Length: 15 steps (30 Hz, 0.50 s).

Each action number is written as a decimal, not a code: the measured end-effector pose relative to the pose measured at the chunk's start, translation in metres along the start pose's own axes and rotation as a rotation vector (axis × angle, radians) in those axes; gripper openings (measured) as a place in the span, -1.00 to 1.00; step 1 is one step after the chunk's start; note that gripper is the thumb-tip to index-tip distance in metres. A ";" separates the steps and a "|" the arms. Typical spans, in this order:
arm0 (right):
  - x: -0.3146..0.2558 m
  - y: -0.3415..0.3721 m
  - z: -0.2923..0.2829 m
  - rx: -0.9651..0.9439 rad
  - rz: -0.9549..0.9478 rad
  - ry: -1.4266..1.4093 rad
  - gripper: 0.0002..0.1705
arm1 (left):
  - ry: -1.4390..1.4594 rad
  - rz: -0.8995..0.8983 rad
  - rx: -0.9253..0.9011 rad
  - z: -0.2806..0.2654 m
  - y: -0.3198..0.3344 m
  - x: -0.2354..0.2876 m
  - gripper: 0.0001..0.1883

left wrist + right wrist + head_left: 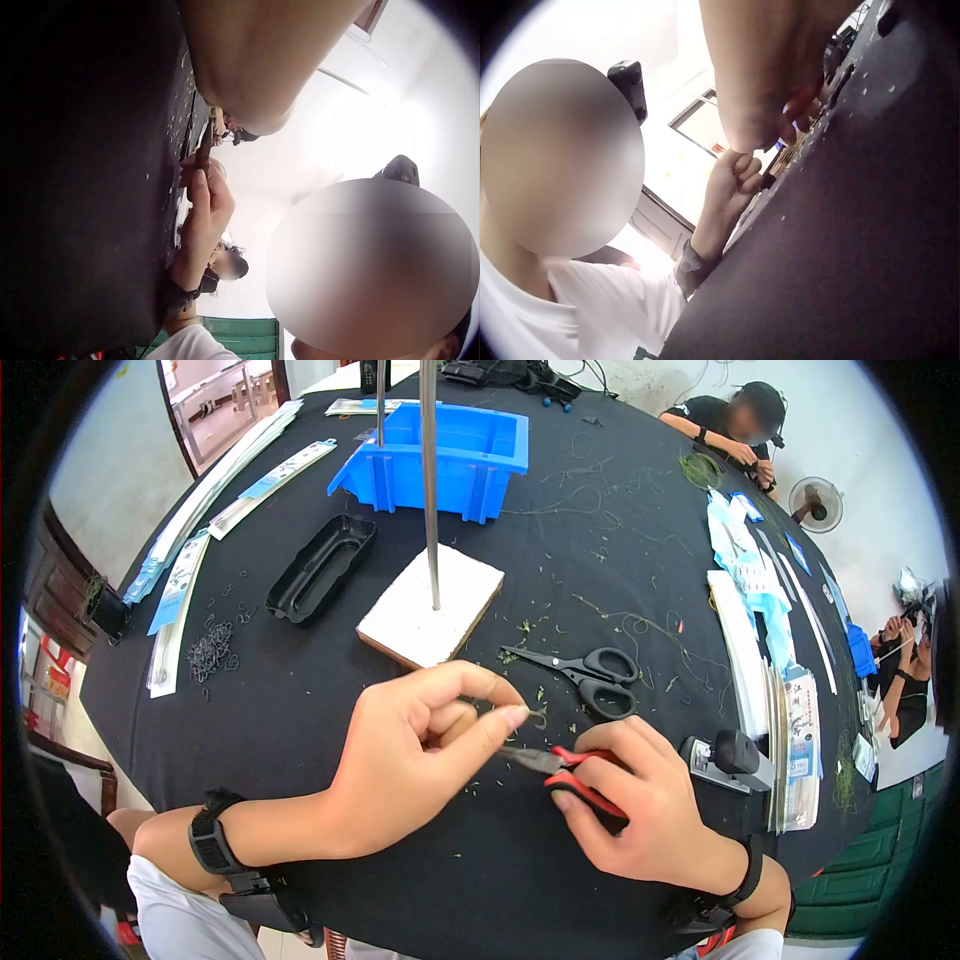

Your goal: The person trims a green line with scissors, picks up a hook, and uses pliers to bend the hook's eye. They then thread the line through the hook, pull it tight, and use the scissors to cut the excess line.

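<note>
In the head view the left hand [425, 745] pinches a small thin hook-like piece [538, 715] between thumb and index finger. The right hand [645, 795] grips the red and black handles of pliers [590, 785], whose metal jaws point left, close below the left fingertips. Whether the jaws touch anything is hidden behind the left thumb. In the left wrist view the right hand [206, 206] holds the dark pliers. The right wrist view shows the left hand [735, 180] with curled fingers. Black scissors [590, 675] lie just beyond the hands.
A white block [400, 610] bears an upright metal rod [431, 490]. Behind are a black tray [322, 568] and a blue bin [450, 460]. Dark hooks [210, 652] lie left; a stapler [730, 762] and packets [801, 745] lie right. Green scraps and line are scattered about.
</note>
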State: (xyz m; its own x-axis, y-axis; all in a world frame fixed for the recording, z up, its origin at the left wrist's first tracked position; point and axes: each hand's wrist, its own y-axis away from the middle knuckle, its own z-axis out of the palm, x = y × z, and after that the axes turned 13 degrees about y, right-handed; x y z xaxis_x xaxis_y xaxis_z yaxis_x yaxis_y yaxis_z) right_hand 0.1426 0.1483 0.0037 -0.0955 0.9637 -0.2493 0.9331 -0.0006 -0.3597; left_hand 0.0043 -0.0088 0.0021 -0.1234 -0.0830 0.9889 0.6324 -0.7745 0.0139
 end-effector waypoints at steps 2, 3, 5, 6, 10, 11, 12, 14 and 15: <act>-0.002 0.000 0.002 -0.032 -0.010 0.002 -0.80 | -0.065 0.014 -0.066 0.002 0.003 0.000 -0.89; -0.003 0.000 0.003 -0.051 -0.009 0.003 -0.81 | -0.078 0.035 -0.094 0.002 0.003 -0.001 -0.89; -0.002 0.001 0.002 -0.054 -0.012 -0.024 -0.81 | -0.106 0.078 -0.152 0.001 0.004 -0.001 -0.90; 0.000 0.000 0.002 -0.039 -0.018 -0.052 -0.81 | -0.121 0.095 -0.161 0.002 0.004 -0.003 -0.90; 0.003 -0.004 -0.003 0.027 0.091 -0.358 -0.82 | -0.173 0.165 -0.221 0.003 0.004 -0.001 -0.91; -0.002 -0.004 -0.004 0.042 0.171 -0.422 -0.84 | -0.172 0.171 -0.230 0.004 0.005 -0.002 -0.91; -0.001 -0.003 -0.002 0.043 0.156 -0.449 -0.85 | -0.171 0.178 -0.239 0.005 0.005 -0.002 -0.90; 0.000 -0.002 0.000 0.046 0.139 -0.486 -0.87 | -0.189 0.213 -0.260 0.005 0.006 -0.005 -0.90; 0.000 -0.002 0.000 0.047 0.138 -0.496 -0.88 | -0.197 0.229 -0.270 0.005 0.006 -0.007 -0.89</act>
State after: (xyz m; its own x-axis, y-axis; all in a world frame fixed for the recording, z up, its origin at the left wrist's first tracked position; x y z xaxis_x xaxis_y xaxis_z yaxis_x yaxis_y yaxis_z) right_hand 0.1405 0.1482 0.0042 -0.1360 0.7113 -0.6896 0.9332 -0.1417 -0.3302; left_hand 0.0131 -0.0098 -0.0035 0.1632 -0.1710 0.9717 0.4000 -0.8888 -0.2236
